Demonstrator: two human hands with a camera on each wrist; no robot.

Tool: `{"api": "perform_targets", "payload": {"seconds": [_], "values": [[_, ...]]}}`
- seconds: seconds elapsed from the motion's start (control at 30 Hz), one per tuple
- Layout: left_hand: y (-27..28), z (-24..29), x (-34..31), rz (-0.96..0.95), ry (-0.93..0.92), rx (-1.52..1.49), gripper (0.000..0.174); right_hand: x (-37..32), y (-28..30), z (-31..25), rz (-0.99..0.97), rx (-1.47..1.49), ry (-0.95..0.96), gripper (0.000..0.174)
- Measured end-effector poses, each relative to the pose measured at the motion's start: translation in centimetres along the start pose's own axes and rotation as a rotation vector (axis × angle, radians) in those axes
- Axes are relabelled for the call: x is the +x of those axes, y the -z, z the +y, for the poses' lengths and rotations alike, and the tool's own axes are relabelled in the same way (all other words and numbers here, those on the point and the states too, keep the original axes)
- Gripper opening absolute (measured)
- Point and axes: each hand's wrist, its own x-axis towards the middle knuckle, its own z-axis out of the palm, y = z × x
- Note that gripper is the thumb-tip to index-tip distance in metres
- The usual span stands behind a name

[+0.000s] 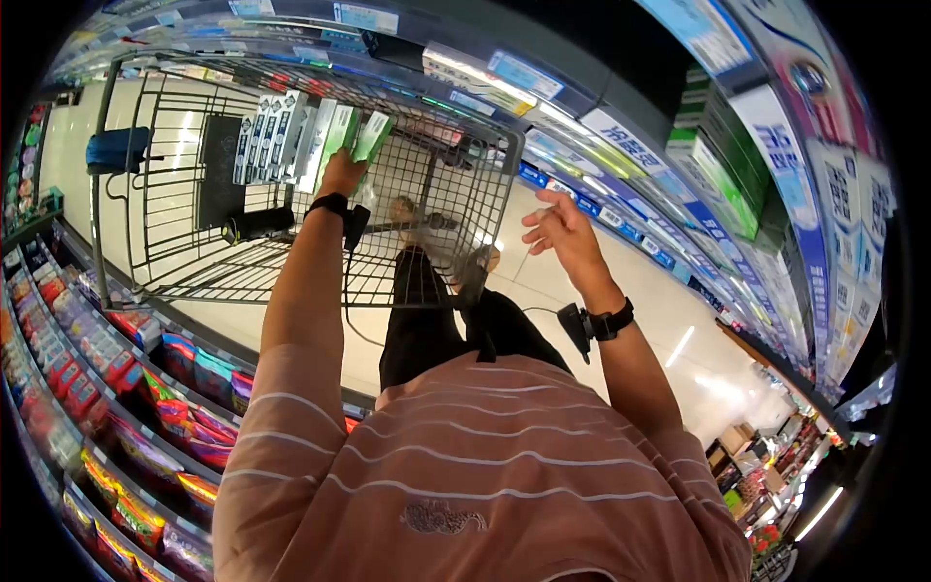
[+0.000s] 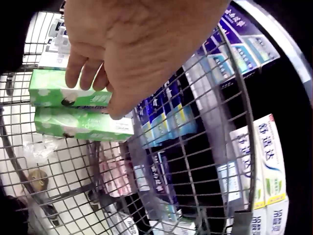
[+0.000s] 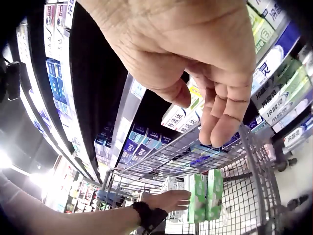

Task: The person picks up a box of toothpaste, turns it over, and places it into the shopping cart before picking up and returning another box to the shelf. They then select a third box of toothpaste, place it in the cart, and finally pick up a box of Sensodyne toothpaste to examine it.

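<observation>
In the head view my left hand (image 1: 342, 175) is inside the wire shopping cart, over two green-and-white boxes. The left wrist view shows its fingers hanging loosely against the upper green box (image 2: 49, 88), with the thumb near the lower green box (image 2: 78, 125). A firm hold on either is not visible. White patterned boxes (image 1: 270, 138) stand beside them. My right hand (image 1: 567, 238) is outside the cart near the shelf, fingers loosely bent and holding nothing. In the right wrist view, that hand (image 3: 195, 63) hangs above the cart's rim (image 3: 161, 152).
A dark flat item (image 1: 221, 173), a black cylindrical item (image 1: 260, 224) and a clear plastic bag (image 2: 41, 149) lie in the cart. A blue pouch (image 1: 118, 151) hangs on its far-left end. Shelves of boxes (image 1: 722, 165) line the right; packets (image 1: 136, 446) fill the left shelves.
</observation>
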Motion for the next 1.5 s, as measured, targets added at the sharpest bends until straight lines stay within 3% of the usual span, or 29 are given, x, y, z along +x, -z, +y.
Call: {"api": "perform_targets", "payload": {"seconds": [0.07, 0.17, 0.2, 0.3, 0.4, 0.53, 0.57, 0.77, 0.93, 1.07, 1.1, 1.23, 1.5], "values": [[-2.0, -0.3, 0.9, 0.020, 0.047, 0.028, 0.048, 0.5, -0.6, 0.5, -0.006, 0.001, -0.034, 0.041], [-4.1, -0.6, 1.7, 0.282, -0.030, -0.021, 0.048, 1.5, -1.7, 1.1, -0.022, -0.009, -0.078, 0.042], [-3.6, 0.1, 1.4, 0.410, -0.091, -0.031, 0.047, 1.7, -2.0, 1.2, -0.027, -0.017, -0.089, 0.042], [-1.6, 1.2, 1.8, 0.563, -0.056, 0.068, 0.042, 2.4, -2.8, 1.3, -0.026, -0.011, -0.123, 0.041], [-1.4, -0.2, 3.6, 0.379, 0.139, 0.220, 0.050, 3.0, -3.3, 1.3, -0.051, -0.004, -0.129, 0.041], [-2.3, -0.9, 4.0, 0.374, 0.193, 0.356, 0.034, 3.2, -3.9, 1.3, -0.056, -0.015, -0.142, 0.041], [-3.7, -2.9, 5.1, 0.375, 0.134, 0.433, 0.031, 3.3, -3.6, 2.0, -0.073, -0.001, -0.121, 0.041], [-3.2, -1.2, 3.5, 0.525, 0.096, 0.371, 0.029, 3.1, -3.9, 2.5, -0.075, 0.010, -0.143, 0.038], [-3.3, -0.4, 3.2, 0.497, 0.082, 0.343, 0.031, 2.8, -4.2, 3.1, -0.066, 0.005, -0.171, 0.038], [-2.1, 0.0, 4.9, 0.540, -0.042, 0.276, 0.044, 2.4, -4.0, 3.4, -0.064, 0.017, -0.161, 0.037], [-1.4, 0.6, 5.3, 0.469, -0.031, 0.287, 0.052, 2.3, -3.9, 3.5, -0.061, 0.018, -0.169, 0.037], [-1.8, 0.2, 8.2, 0.388, 0.045, 0.435, 0.050, 2.1, -3.6, 3.6, -0.046, 0.010, -0.200, 0.037], [-2.7, 1.0, 6.1, 0.441, -0.114, 0.426, 0.044, 1.9, -3.5, 4.7, -0.056, 0.008, -0.209, 0.035]]}}
